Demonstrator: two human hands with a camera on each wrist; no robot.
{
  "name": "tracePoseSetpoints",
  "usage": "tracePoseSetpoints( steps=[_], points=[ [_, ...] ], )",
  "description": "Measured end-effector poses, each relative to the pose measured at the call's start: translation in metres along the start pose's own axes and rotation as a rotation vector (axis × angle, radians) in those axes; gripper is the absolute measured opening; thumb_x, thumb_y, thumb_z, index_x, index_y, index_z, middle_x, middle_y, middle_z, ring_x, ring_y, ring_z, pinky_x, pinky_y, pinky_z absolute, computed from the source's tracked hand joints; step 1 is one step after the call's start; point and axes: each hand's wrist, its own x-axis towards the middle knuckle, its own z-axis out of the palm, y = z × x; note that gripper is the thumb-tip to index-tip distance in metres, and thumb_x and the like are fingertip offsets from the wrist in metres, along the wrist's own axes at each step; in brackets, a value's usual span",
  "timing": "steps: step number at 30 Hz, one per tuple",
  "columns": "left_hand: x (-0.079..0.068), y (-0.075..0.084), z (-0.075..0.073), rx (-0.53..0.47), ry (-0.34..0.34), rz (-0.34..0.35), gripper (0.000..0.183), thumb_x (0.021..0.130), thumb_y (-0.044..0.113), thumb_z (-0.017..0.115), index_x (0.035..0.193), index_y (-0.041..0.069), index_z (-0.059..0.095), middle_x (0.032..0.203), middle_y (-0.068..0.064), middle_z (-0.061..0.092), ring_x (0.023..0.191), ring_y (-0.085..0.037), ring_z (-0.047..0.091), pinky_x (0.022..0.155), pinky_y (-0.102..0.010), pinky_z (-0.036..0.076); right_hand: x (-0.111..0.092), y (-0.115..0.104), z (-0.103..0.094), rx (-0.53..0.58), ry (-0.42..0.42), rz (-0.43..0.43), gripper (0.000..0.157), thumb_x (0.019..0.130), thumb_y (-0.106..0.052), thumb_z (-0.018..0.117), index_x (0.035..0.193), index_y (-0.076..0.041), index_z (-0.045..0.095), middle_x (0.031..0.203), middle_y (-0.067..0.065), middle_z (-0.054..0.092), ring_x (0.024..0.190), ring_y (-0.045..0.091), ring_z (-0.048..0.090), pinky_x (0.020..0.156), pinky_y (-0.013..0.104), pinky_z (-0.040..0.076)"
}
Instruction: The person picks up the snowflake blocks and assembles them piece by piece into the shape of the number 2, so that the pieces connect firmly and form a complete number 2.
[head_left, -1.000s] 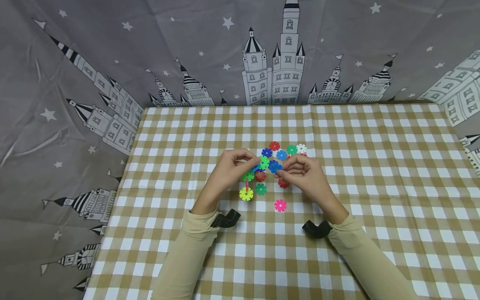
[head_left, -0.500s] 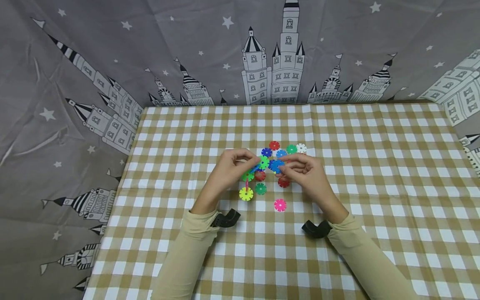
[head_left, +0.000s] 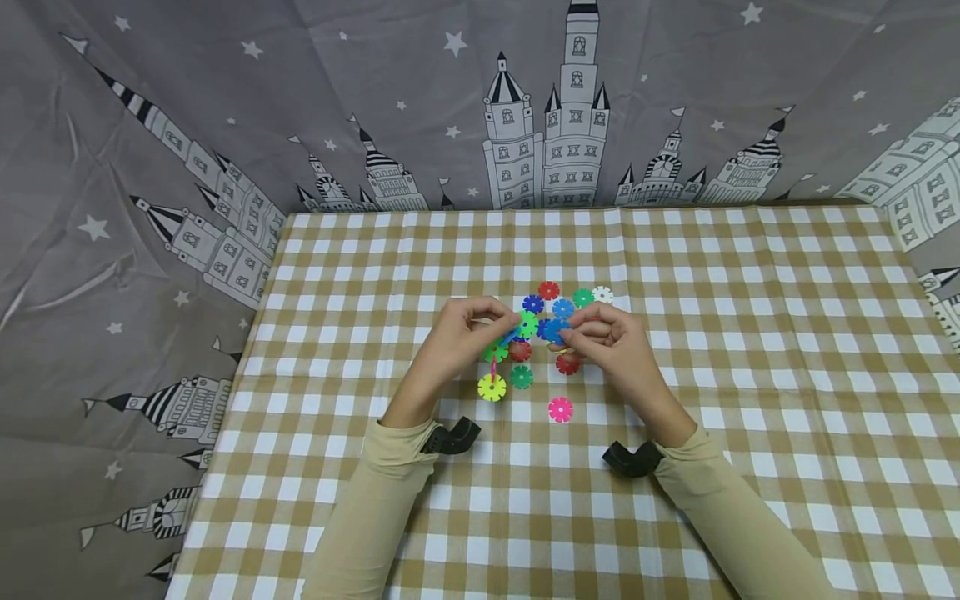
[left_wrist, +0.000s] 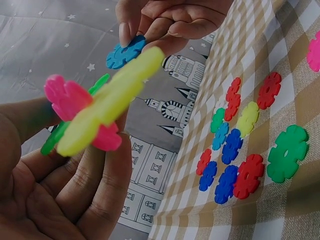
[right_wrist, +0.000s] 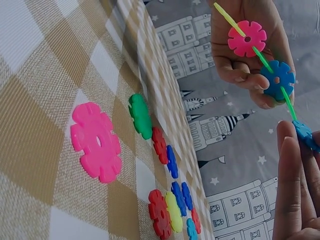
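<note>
Over the gingham tablecloth (head_left: 360,333), a disc chain (head_left: 496,353) is pinched by the left hand (head_left: 461,337), its green end disc (head_left: 528,324) bared rightward, seemingly to face the blue disc (head_left: 556,331) pinched by the right hand (head_left: 615,342)

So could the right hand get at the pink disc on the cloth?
Not immediately, I think: the right hand pinches a blue disc, though the way to the pink disc looks free.
</note>
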Motion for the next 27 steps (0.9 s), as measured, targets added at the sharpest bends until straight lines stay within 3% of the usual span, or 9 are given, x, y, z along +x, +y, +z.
tracePoseSetpoints(
  steps=[8, 14, 21, 27],
  points=[
    [-0.0004, -0.0011, -0.0001, 0.020, 0.007, 0.012, 0.019, 0.100, 0.025, 0.070, 0.100, 0.007, 0.078, 0.107, -0.007, 0.076, 0.087, -0.022, 0.075, 0.082, -0.030, 0.058, -0.0011, 0.0015, 0.0023, 0.004, -0.007, -0.083, 0.011, 0.090, 0.008, 0.071, 0.096, 0.010, 0.062, 0.095, -0.011, 0.077, 0.084, 0.010, 0.077, 0.073, 0.025, 0.063],
    [-0.0002, -0.0013, -0.0006, 0.005, -0.019, 0.010, 0.021, 0.100, 0.026, 0.070, 0.101, 0.007, 0.077, 0.107, -0.009, 0.077, 0.086, -0.030, 0.077, 0.080, -0.027, 0.058, -0.0007, 0.0057, 0.0040, -0.036, -0.012, -0.202, 0.009, 0.087, 0.011, 0.074, 0.091, 0.011, 0.066, 0.100, -0.007, 0.075, 0.091, 0.010, 0.076, 0.077, 0.027, 0.063],
    [0.0004, -0.0017, -0.0022, -0.005, -0.057, 0.024, 0.021, 0.102, 0.024, 0.067, 0.103, 0.005, 0.077, 0.111, -0.011, 0.076, 0.096, -0.042, 0.075, 0.085, -0.028, 0.059, -0.0013, 0.0076, 0.0019, -0.159, -0.007, -0.296, 0.006, 0.088, 0.004, 0.078, 0.088, 0.001, 0.073, 0.102, 0.015, 0.079, 0.091, 0.009, 0.075, 0.067, 0.024, 0.062],
    [0.0000, 0.0001, -0.0028, -0.018, -0.068, 0.024, 0.021, 0.102, 0.023, 0.067, 0.103, 0.004, 0.076, 0.111, -0.011, 0.076, 0.099, -0.042, 0.075, 0.090, -0.032, 0.059, -0.0023, 0.0061, 0.0038, -0.156, 0.022, -0.309, 0.007, 0.087, 0.007, 0.077, 0.089, 0.007, 0.071, 0.102, 0.024, 0.076, 0.089, 0.003, 0.073, 0.063, 0.022, 0.061]
  ],
)
